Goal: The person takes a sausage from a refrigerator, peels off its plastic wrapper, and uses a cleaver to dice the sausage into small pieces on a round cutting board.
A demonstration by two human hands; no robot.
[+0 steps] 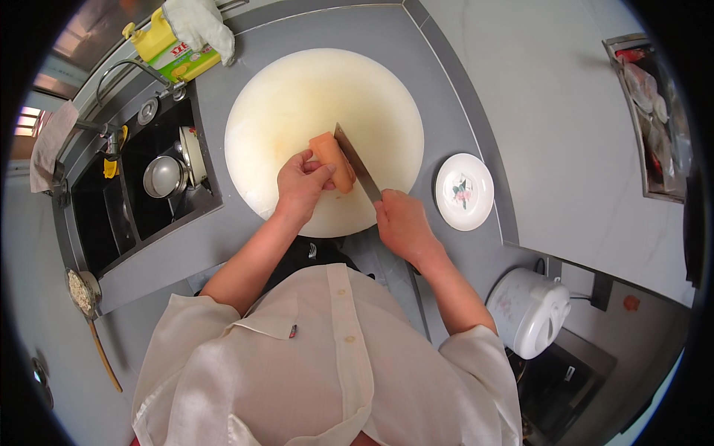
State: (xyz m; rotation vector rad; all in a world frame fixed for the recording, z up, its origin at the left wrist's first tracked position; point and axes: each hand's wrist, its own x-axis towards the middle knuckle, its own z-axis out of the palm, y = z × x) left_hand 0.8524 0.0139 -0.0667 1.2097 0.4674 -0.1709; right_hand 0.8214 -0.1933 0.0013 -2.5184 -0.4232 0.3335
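A peeled orange carrot piece (328, 153), apparently with a flat-cut side, lies on a large round white cutting board (279, 100). My left hand (304, 184) grips it from the left, thumb on top and fingers along its side. In my right hand (404, 223) is the handle of a kitchen knife (357, 161), probably a cleaver. Its blade runs along the carrot's right side with the tip pointing away from me. A thin sliver of carrot shows between the blade and the main piece; whether it is fully cut off I cannot tell.
A white plate with a flower print (464, 192) sits right of the board. Leftward is a dark sink (150, 212) with a metal bowl (164, 177) and a faucet (167, 83). Behind it stands a yellow jug (153, 42) under a white glove (198, 28). A white rice cooker (527, 312) is at lower right.
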